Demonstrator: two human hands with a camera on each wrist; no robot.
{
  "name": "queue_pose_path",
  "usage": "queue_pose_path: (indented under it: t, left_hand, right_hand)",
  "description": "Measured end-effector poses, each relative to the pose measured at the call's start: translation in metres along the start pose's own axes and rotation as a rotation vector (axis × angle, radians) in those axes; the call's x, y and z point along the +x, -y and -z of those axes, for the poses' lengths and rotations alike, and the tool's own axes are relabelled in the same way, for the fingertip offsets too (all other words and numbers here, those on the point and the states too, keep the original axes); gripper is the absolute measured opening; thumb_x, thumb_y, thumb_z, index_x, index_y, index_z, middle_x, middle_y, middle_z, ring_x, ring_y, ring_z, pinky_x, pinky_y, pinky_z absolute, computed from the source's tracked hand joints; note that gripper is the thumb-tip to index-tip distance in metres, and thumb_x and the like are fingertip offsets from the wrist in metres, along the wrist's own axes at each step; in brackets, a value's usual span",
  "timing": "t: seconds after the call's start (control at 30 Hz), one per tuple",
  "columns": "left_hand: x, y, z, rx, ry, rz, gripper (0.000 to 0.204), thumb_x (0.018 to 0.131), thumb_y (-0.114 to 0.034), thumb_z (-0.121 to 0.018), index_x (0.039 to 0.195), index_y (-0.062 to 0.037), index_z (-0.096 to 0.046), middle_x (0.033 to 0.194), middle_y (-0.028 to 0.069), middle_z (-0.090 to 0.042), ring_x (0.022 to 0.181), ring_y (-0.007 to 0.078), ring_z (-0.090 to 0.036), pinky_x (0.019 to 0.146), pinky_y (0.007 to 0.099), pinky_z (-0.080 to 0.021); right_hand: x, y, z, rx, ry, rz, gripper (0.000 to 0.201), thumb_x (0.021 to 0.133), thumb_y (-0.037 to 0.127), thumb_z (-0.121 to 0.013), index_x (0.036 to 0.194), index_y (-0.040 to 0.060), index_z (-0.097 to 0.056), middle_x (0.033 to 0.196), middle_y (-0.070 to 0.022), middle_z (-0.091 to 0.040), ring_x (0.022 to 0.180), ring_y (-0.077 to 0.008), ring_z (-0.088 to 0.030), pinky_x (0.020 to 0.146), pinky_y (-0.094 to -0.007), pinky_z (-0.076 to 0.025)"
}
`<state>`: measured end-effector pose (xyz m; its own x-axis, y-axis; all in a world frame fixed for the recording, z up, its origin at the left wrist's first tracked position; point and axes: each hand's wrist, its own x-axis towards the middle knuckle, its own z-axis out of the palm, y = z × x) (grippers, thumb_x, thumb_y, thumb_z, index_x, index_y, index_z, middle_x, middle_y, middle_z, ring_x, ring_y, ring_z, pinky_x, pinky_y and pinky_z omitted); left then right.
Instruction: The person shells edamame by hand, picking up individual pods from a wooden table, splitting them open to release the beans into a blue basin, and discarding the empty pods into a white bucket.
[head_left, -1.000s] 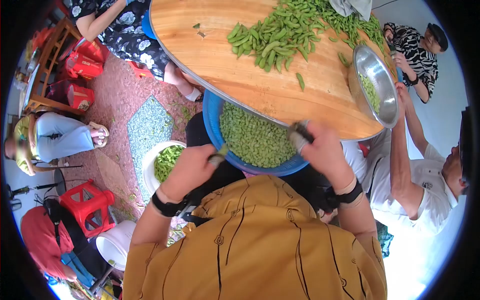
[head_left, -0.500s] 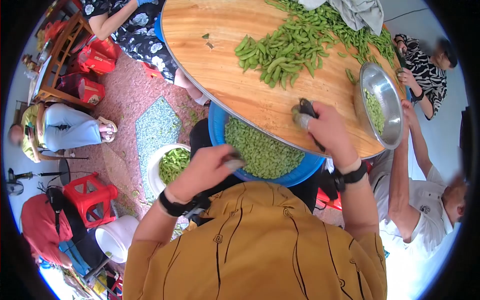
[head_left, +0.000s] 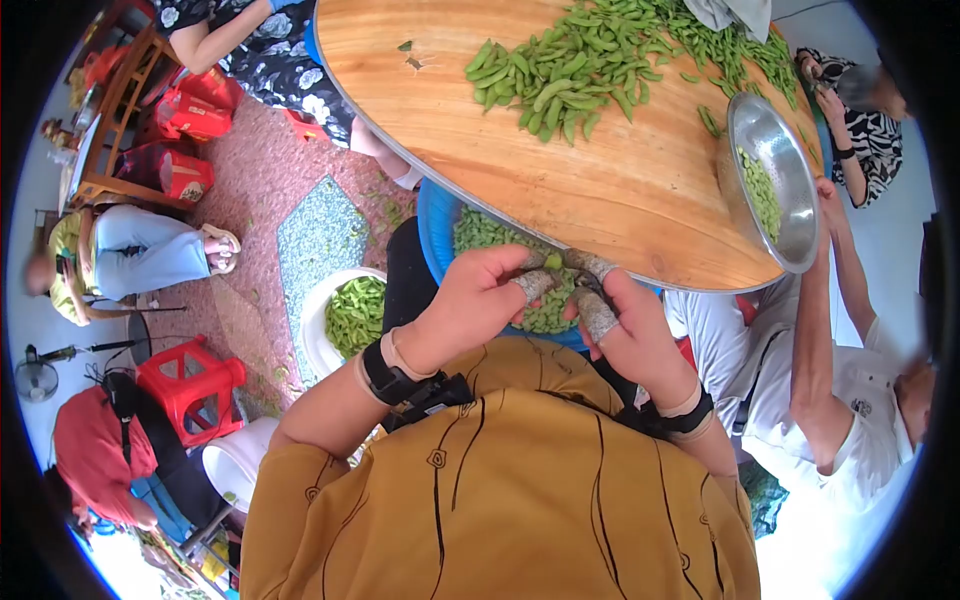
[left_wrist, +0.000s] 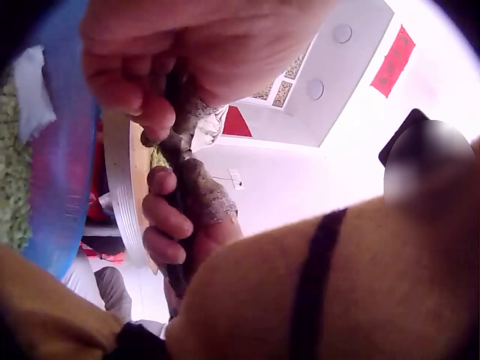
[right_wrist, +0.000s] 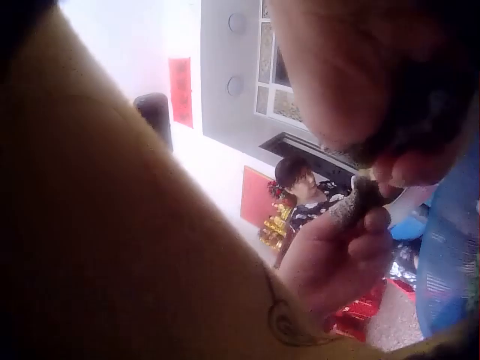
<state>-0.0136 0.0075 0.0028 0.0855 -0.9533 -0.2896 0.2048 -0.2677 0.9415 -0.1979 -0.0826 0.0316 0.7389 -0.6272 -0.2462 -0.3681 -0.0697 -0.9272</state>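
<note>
Both hands meet over the blue basin (head_left: pixel 432 228) of shelled green beans (head_left: pixel 480 232). Grey wrapping covers thumbs and some fingers. My left hand (head_left: pixel 465 300) pinches a small green pod (head_left: pixel 553 262) between wrapped fingertips. Opposite it, my right hand (head_left: pixel 640 330) grips a dark, slim tool (head_left: pixel 590 280), its tip close to the pod. In the left wrist view, the curled fingers of the right hand (left_wrist: pixel 172 225) hold the tool's black handle (left_wrist: pixel 177 274) below the left hand (left_wrist: pixel 202 52). The right wrist view shows the left hand (right_wrist: pixel 330 251) with bent fingers; the pod is unclear there.
A wooden table (head_left: pixel 420 110) overhangs the basin and bears heaped pods (head_left: pixel 560 85). A metal bowl (head_left: pixel 795 180) is tilted at its right edge, near a seated person's hand. To the left stand a white bucket (head_left: pixel 310 335) of pods and a red stool (head_left: pixel 190 385). Other people sit around.
Both hands have come together over the basin; the right hand has moved down and left from above the table edge. A green pod now shows between them.
</note>
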Motion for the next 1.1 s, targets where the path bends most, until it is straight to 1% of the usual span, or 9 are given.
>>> queue_pose_path:
  t: [0.2, 0.4, 0.47, 0.57, 0.63, 0.73, 0.8, 0.9, 1.1]
  left_hand:
    - [-0.004, 0.013, 0.0, 0.194, -0.014, -0.134, 0.012, 0.086, -0.002, -0.053, 0.092, 0.0004, -0.062, 0.073, -0.0024, -0.058, 0.059, 0.0046, -0.047, 0.054, 0.019, -0.039]
    - [-0.001, 0.011, 0.007, 0.868, -0.11, -0.613, 0.012, 0.087, 0.0, -0.049, 0.088, -0.0007, -0.061, 0.071, 0.0011, -0.059, 0.057, 0.0124, -0.051, 0.054, 0.0266, -0.042]
    - [0.0, 0.002, 0.009, -0.065, 0.146, 0.101, 0.013, 0.09, -0.003, -0.048, 0.085, -0.0029, -0.059, 0.067, 0.002, -0.056, 0.055, 0.0158, -0.052, 0.054, 0.0314, -0.042]
    - [0.004, 0.023, 0.016, -0.871, 0.354, 0.315, 0.012, 0.092, -0.009, -0.051, 0.084, -0.0043, -0.059, 0.067, 0.0029, -0.056, 0.054, 0.0141, -0.052, 0.054, 0.028, -0.042]
    - [0.007, 0.024, 0.018, -0.879, 0.398, 0.304, 0.01, 0.093, -0.01, -0.053, 0.088, -0.004, -0.059, 0.068, 0.0019, -0.057, 0.054, 0.0137, -0.052, 0.053, 0.0267, -0.042]
    - [0.008, 0.02, 0.016, -0.102, 0.233, 0.197, 0.011, 0.09, -0.013, -0.058, 0.092, -0.0028, -0.058, 0.066, 0.004, -0.057, 0.053, 0.014, -0.052, 0.051, 0.0287, -0.043]
    - [0.003, 0.02, 0.015, 0.689, 0.096, -0.309, 0.013, 0.081, -0.007, -0.061, 0.092, -0.0025, -0.056, 0.064, 0.008, -0.054, 0.055, 0.0209, -0.055, 0.051, 0.0361, -0.045]
    - [0.002, 0.024, 0.009, 1.169, -0.016, -0.634, 0.02, 0.069, -0.002, -0.061, 0.089, -0.0015, -0.055, 0.068, 0.013, -0.054, 0.06, 0.0284, -0.057, 0.053, 0.0393, -0.046]
    - [0.003, 0.029, 0.005, 1.019, -0.106, -0.628, 0.02, 0.068, 0.0, -0.057, 0.088, 0.0009, -0.054, 0.07, 0.0135, -0.053, 0.063, 0.0286, -0.058, 0.056, 0.0382, -0.047]
  right_hand:
    - [0.005, -0.001, -0.005, -0.059, 0.035, 0.043, 0.026, 0.075, -0.004, -0.049, 0.098, 0.0014, -0.059, 0.073, -0.0081, -0.061, 0.06, -0.0154, -0.058, 0.055, -0.028, -0.046]
    - [0.011, 0.0, -0.003, 0.224, 0.138, -0.172, 0.022, 0.081, -0.003, -0.046, 0.099, 0.0021, -0.059, 0.075, -0.0019, -0.059, 0.061, -0.0096, -0.054, 0.052, -0.0231, -0.042]
    - [0.01, 0.004, -0.004, 0.44, 0.158, -0.273, 0.022, 0.084, -0.002, -0.044, 0.099, 0.0024, -0.06, 0.076, -0.0008, -0.059, 0.06, -0.0077, -0.052, 0.05, -0.0213, -0.041]
    - [0.008, 0.01, -0.006, 0.815, 0.159, -0.424, 0.019, 0.089, 0.002, -0.044, 0.098, 0.0028, -0.06, 0.077, -0.0016, -0.058, 0.056, -0.0054, -0.049, 0.046, -0.0194, -0.039]
    - [0.01, 0.001, -0.007, 0.617, 0.166, -0.348, 0.016, 0.09, 0.006, -0.048, 0.101, 0.0022, -0.059, 0.077, -0.0019, -0.059, 0.055, -0.0058, -0.05, 0.045, -0.0202, -0.041]
    - [0.012, -0.007, -0.004, 0.448, 0.184, -0.329, 0.017, 0.091, 0.007, -0.048, 0.102, 0.002, -0.059, 0.078, -0.0026, -0.06, 0.057, -0.0067, -0.053, 0.046, -0.0213, -0.045]
    - [0.013, -0.01, -0.009, 0.384, 0.184, -0.368, 0.017, 0.09, 0.006, -0.047, 0.102, 0.0018, -0.059, 0.078, -0.003, -0.06, 0.058, -0.0073, -0.054, 0.047, -0.0215, -0.046]
    - [0.014, -0.006, -0.013, 0.33, 0.157, -0.384, 0.017, 0.088, 0.004, -0.045, 0.099, 0.0013, -0.059, 0.078, -0.0037, -0.061, 0.059, -0.0079, -0.056, 0.047, -0.0218, -0.047]
    - [0.014, -0.018, -0.016, 0.326, 0.138, -0.305, 0.017, 0.086, 0.001, -0.044, 0.094, 0.0006, -0.059, 0.075, -0.0031, -0.06, 0.057, -0.0072, -0.055, 0.046, -0.0215, -0.046]
